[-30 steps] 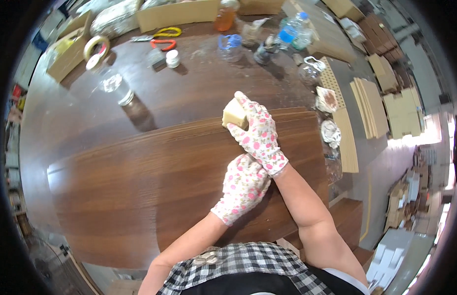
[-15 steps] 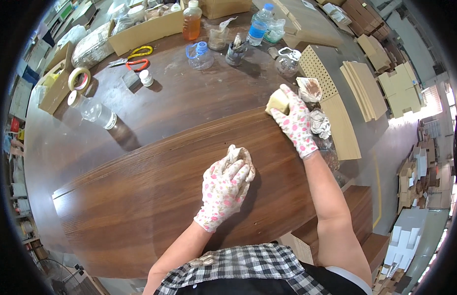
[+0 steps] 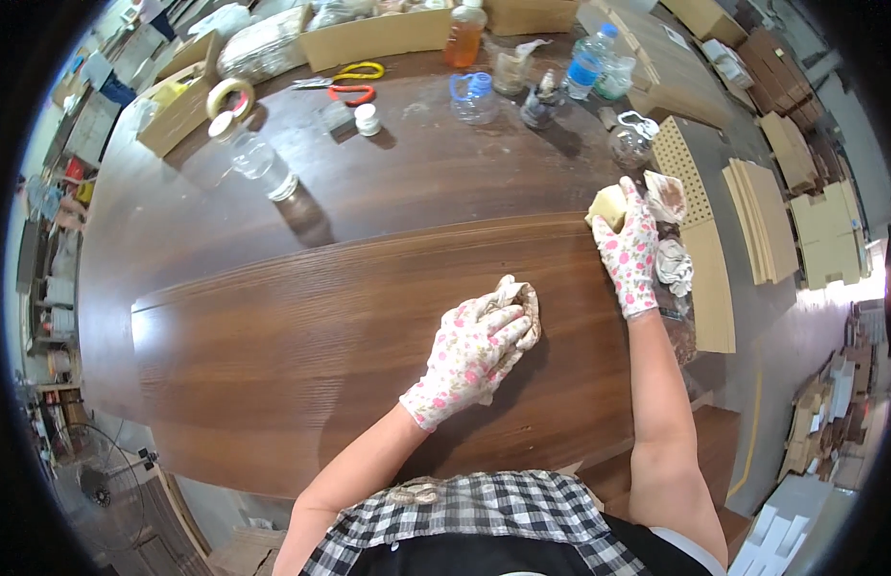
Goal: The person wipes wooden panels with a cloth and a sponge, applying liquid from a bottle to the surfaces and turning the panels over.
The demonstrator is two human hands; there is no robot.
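Both my hands wear white gloves with pink flowers. My left hand (image 3: 469, 355) presses a crumpled stained rag (image 3: 522, 300) flat onto a long dark wood-grain board (image 3: 301, 346) that lies across the table. My right hand (image 3: 629, 248) is out at the board's far right corner, gripping a small pale yellow sponge block (image 3: 606, 204). Just past that hand lie a brownish wad (image 3: 667, 195) and a crumpled grey rag (image 3: 673, 265).
On the dark table (image 3: 416, 163) behind the board stand a clear plastic bottle (image 3: 261, 163), an orange-liquid bottle (image 3: 464, 34), a blue-lidded jar (image 3: 472, 96), a water bottle (image 3: 585, 60), scissors (image 3: 347, 82), a tape roll (image 3: 229, 94) and cardboard boxes (image 3: 378, 36). Stacked pale panels (image 3: 700, 240) lie to the right.
My right hand carried the sponge from the board's middle out to its right corner. My left hand stayed on the board, with the rag now showing under its fingers.
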